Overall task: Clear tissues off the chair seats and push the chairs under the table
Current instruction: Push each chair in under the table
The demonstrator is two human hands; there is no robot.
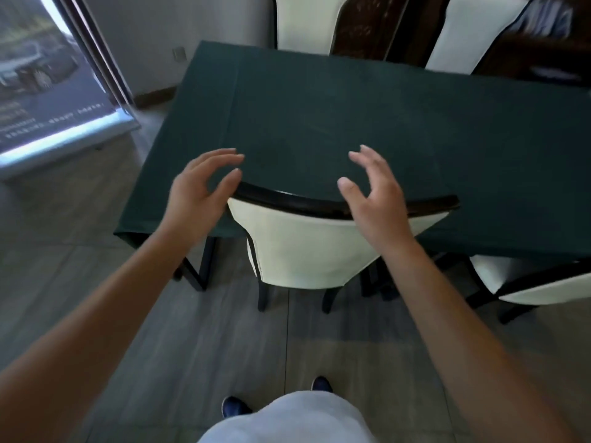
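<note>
A cream chair (307,251) with a dark curved top rail stands in front of me, its back against the near edge of the table (319,123), which wears a dark green cloth. Its seat is hidden under the table. My left hand (198,193) hovers open at the rail's left end, fingers spread, holding nothing. Just above the middle of the rail, my right hand (374,193) is also open and empty. No tissue shows anywhere.
A second cream chair (540,286) stands at the near right, partly out from the table. Two more chair backs (307,24) (463,36) rise behind the far edge. A roll-up banner (48,91) stands at the left on the grey wood floor.
</note>
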